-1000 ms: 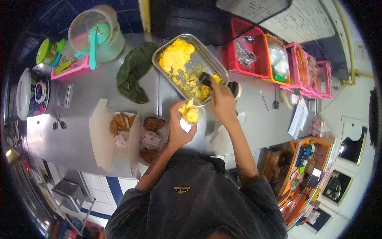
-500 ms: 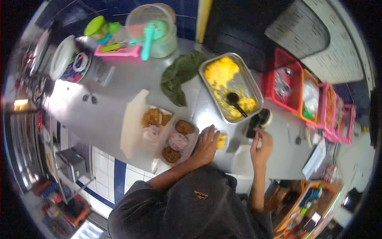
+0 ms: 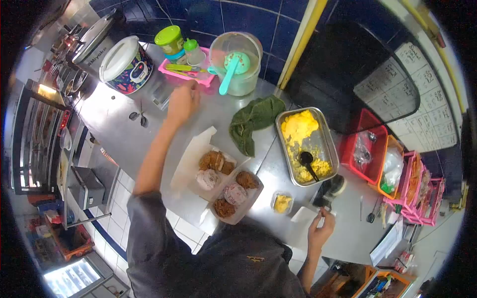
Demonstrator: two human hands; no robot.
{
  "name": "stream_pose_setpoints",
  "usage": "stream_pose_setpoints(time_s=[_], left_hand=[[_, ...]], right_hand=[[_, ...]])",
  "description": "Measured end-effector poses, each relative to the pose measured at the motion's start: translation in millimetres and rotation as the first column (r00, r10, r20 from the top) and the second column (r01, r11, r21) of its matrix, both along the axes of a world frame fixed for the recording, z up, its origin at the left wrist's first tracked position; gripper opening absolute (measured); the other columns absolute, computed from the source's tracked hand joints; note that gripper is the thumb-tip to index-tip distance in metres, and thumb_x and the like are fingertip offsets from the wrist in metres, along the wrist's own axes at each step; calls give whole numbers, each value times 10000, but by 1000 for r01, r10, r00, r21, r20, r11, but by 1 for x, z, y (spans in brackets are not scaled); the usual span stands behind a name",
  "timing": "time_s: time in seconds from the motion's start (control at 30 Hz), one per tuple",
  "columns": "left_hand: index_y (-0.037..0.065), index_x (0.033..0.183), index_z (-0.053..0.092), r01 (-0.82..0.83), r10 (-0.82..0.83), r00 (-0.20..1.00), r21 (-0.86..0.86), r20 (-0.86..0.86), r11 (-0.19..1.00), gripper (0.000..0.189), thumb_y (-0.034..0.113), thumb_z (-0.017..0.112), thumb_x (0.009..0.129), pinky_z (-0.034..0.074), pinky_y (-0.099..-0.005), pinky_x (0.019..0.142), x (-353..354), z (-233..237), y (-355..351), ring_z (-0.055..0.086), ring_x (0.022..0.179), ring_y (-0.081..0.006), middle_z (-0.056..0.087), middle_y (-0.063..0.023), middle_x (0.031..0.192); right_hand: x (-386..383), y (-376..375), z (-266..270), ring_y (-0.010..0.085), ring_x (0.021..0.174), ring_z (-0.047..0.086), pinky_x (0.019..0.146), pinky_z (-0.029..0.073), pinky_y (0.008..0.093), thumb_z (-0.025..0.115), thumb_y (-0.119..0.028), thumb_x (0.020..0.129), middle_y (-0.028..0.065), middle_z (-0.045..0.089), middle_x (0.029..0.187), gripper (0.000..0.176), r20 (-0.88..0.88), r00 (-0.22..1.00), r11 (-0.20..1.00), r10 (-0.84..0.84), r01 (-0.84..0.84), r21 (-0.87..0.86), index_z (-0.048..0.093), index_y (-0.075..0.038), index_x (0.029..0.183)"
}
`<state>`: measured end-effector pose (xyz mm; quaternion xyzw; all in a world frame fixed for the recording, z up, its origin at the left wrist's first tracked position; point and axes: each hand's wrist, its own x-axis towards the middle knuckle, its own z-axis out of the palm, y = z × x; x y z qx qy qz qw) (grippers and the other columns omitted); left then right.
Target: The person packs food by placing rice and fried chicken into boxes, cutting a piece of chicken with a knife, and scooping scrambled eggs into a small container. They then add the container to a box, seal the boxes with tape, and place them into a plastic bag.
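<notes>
My left hand (image 3: pixel 184 102) is stretched out over the steel table, just short of the pink tray (image 3: pixel 186 73); its fingers are loosely bent, with nothing visible in them. My right hand (image 3: pixel 322 229) hovers near the front edge, thumb and fingertips pinched together; what they hold, if anything, is too small to tell. Beside it lie a white box (image 3: pixel 303 226) and a dark jar-like object (image 3: pixel 328 191). A small clear cup (image 3: pixel 282 203) of yellow food stands to its left. Behind that sits a steel pan (image 3: pixel 334 149) of yellow food with a black ladle (image 3: pixel 306 160).
Two open cartons hold fried chicken (image 3: pixel 217 161) and wrapped rounds (image 3: pixel 235 193). A green cloth (image 3: pixel 251 121) lies behind them. A clear tub (image 3: pixel 241 44), a rice cooker (image 3: pixel 126 67) and red baskets (image 3: pixel 365 141) line the back and right.
My left hand has left the small cup of yellow food and swung far left toward the pink tray. My right hand stays pinched near the white box. The camera view has shifted.
</notes>
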<state>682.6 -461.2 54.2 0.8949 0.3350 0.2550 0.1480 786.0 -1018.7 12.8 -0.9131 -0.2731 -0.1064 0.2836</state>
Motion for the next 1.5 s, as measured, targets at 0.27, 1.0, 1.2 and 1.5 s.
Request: stream_pose_setpoints(time_s=[0.27, 1.0, 1.2, 1.5], left_hand=[[8, 1057, 678, -210, 142, 912, -139, -386, 968, 448, 366, 671, 787, 525, -499, 844, 70, -128, 167, 660, 965, -427, 684, -262, 996], [88, 1250, 642, -268, 240, 723, 57, -648, 962, 920, 807, 586, 680, 514, -476, 914, 102, -164, 208, 625, 1139, -368, 637, -224, 1235], [73, 1265, 610, -403, 420, 701, 166, -576, 900, 916, 816, 533, 735, 469, -508, 952, 100, -187, 217, 605, 1144, -413, 652, -239, 1189], [73, 1277, 603, -59, 33, 916, -52, -401, 997, 831, 709, 629, 743, 428, -480, 970, 101, -231, 298, 579, 1183, -373, 647, -221, 1210]], right_hand=[[-9, -2, 19, 312, 850, 602, 822, 454, 411, 603, -1, 849, 130, 638, 902, 146, -9, 991, 989, -133, 132, -67, 648, -20, 986], [-23, -4, 38, 334, 867, 621, 794, 477, 405, 630, 46, 784, 144, 667, 923, 211, -25, 968, 956, -251, 243, -166, 664, -51, 968], [-29, 5, 35, 306, 852, 619, 768, 457, 392, 637, 34, 788, 120, 657, 919, 214, -58, 967, 953, -247, 231, -194, 666, -57, 979], [-32, 52, 8, 286, 929, 592, 830, 435, 408, 672, -35, 735, 90, 635, 958, 314, -152, 988, 976, 21, -53, -210, 656, -75, 1046]])
